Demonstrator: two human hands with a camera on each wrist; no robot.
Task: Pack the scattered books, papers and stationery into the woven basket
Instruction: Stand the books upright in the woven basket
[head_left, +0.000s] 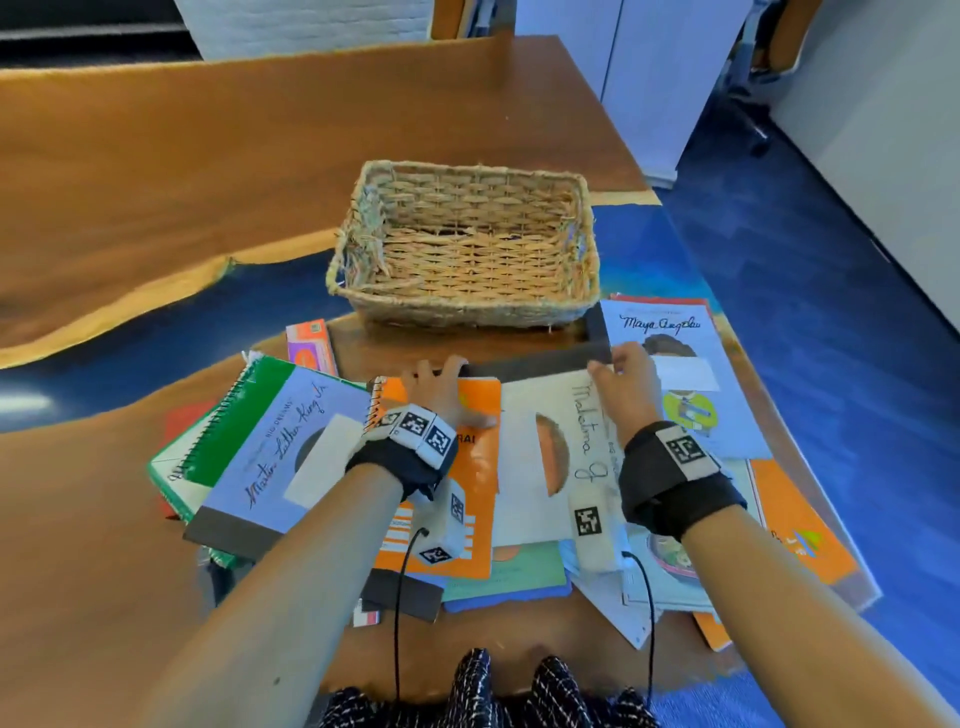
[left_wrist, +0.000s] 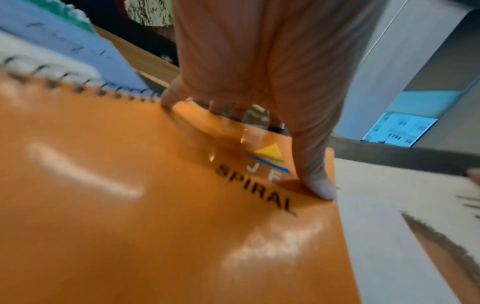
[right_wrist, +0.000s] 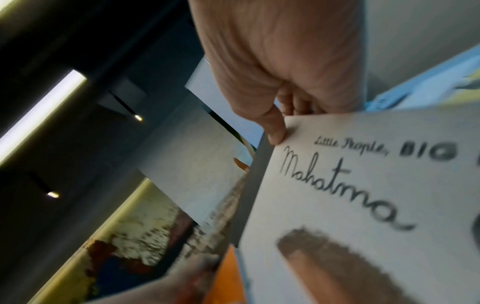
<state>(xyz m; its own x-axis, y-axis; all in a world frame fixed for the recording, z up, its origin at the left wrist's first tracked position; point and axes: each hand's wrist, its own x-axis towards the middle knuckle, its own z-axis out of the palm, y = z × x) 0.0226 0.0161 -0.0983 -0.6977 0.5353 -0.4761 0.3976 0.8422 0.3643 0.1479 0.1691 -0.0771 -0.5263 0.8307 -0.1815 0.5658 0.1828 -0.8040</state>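
The rectangular woven straw basket (head_left: 462, 244) at frame centre holds nothing yet, the books and notebooks lie scattered below it, and left hand (head_left: 441, 387) and right hand (head_left: 626, 376) grip the cream Mahatma picture book (head_left: 545, 447).

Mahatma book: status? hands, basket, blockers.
Left hand and right hand both grip the Mahatma book at its far edge. Woven basket empty. Orange spiral notebook overlaps the book's left side.
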